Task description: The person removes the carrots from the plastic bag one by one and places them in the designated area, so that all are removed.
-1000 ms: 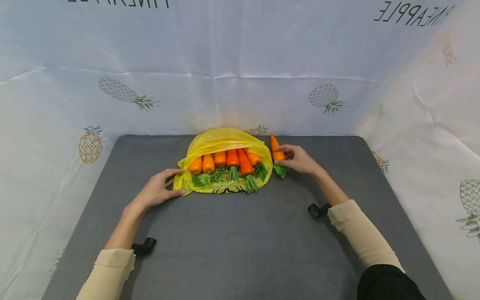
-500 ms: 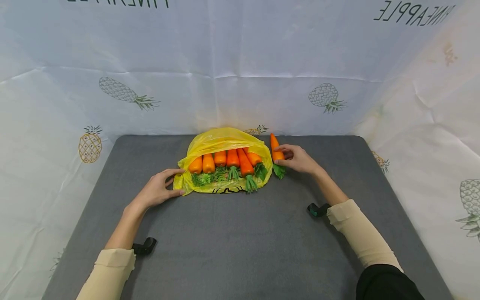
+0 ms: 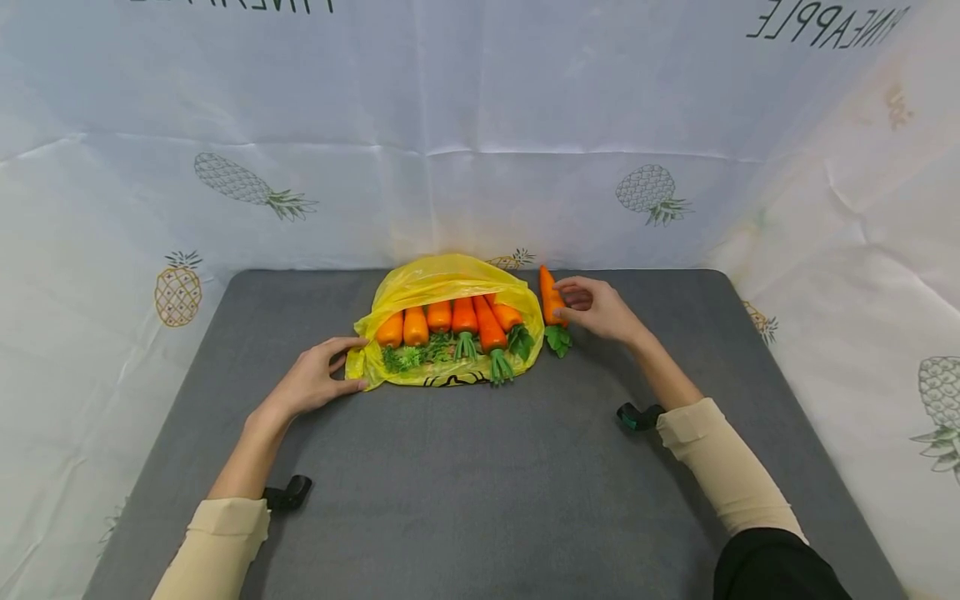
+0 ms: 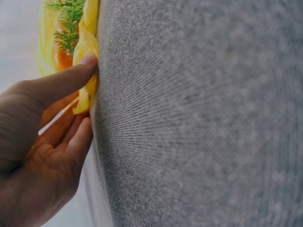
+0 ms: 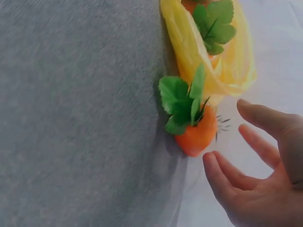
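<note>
A yellow plastic bag (image 3: 442,275) lies on its side with its mouth towards me, and several orange carrots (image 3: 465,317) with green tops show inside. My left hand (image 3: 318,379) holds the bag's left edge, its thumb on the yellow film in the left wrist view. To the right of the bag lies a single carrot (image 3: 550,292), its leafy top nearest me. My right hand (image 3: 600,310) is just right of that carrot, thumb and fingers spread apart. In the right wrist view a gap shows between the fingertips and the loose carrot (image 5: 196,135).
A grey table (image 3: 450,483) carries everything. Its far edge runs along a white pineapple-print curtain (image 3: 480,200), just behind the bag. Dark camera mounts (image 3: 288,493) sit at both wrists.
My right hand has let go of the loose carrot and drawn slightly up and to the right. The carrot now lies beside the bag. My left hand has stayed in place.
</note>
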`<state>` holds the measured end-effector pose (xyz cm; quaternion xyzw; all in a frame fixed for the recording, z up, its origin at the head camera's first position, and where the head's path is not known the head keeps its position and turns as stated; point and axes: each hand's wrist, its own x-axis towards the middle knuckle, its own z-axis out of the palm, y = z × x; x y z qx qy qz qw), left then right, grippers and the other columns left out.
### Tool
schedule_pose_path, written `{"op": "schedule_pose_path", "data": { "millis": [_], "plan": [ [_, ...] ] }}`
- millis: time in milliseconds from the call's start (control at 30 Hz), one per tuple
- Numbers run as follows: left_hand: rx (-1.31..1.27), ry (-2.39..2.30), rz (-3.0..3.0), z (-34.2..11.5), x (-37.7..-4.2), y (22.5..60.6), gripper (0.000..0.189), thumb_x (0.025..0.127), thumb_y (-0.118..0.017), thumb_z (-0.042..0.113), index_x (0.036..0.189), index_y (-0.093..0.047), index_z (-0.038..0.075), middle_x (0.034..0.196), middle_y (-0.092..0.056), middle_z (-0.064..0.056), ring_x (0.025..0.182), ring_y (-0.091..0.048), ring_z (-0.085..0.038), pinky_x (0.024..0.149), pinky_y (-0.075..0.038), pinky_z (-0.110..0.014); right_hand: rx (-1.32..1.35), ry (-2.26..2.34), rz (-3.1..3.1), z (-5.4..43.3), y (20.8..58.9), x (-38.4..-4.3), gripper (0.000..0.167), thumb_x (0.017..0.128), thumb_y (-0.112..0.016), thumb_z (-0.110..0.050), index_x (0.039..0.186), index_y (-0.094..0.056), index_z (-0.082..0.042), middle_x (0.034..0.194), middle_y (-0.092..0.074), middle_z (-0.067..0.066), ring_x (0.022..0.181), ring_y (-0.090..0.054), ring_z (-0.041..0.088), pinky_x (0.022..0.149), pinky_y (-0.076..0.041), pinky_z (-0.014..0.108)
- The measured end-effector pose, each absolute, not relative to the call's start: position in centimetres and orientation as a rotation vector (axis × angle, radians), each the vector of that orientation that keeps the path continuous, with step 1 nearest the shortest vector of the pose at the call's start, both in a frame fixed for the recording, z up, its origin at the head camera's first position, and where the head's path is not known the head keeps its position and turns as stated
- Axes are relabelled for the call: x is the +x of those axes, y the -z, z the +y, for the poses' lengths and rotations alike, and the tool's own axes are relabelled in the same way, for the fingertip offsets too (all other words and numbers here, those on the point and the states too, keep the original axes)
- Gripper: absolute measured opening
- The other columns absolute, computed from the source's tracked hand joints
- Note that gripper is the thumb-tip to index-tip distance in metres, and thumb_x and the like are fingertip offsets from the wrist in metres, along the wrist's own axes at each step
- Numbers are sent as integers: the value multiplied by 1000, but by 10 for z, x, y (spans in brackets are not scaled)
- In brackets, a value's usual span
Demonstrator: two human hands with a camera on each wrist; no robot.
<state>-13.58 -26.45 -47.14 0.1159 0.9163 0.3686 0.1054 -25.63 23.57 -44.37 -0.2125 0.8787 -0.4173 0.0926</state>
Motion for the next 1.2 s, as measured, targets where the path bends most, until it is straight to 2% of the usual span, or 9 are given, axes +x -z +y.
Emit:
{"op": "schedule_pose_path", "data": {
  "millis": [267,500,867,1200],
  "plan": [
    [328,-1080,2704,-264,-136,470,70,94,-86,11,156,-55,1,163,-48,-31,154,-45,-51,122,-48,-60,-637,1254,2635,223,434,-254,46,102,-78,-17,143,-66,0,142,-68,27,128,-69,46,113,-58,63],
    [314,-1078,2698,-265,-136,470,70,94,-86,12,156,-56,2,163,-49,-30,154,-46,-50,122,-49,-58,-680,1322,2649,207,428,-248,40,102,-78,-15,138,-70,-1,142,-70,25,125,-71,45,113,-60,60],
    [323,-1078,2696,-266,-137,472,70,95,-86,13,156,-55,2,163,-48,-30,154,-45,-51,122,-49,-60,-791,1360,2628,187,424,-244,29,103,-76,-11,130,-74,-2,126,-77,19,113,-75,34,102,-66,51],
    [328,-1081,2695,-266,-137,472,70,95,-86,13,157,-55,3,164,-47,-30,154,-45,-51,122,-50,-61,-887,1341,2561,177,436,-248,26,102,-76,-10,124,-75,3,119,-78,18,108,-76,31,100,-67,49]
  ]
}}
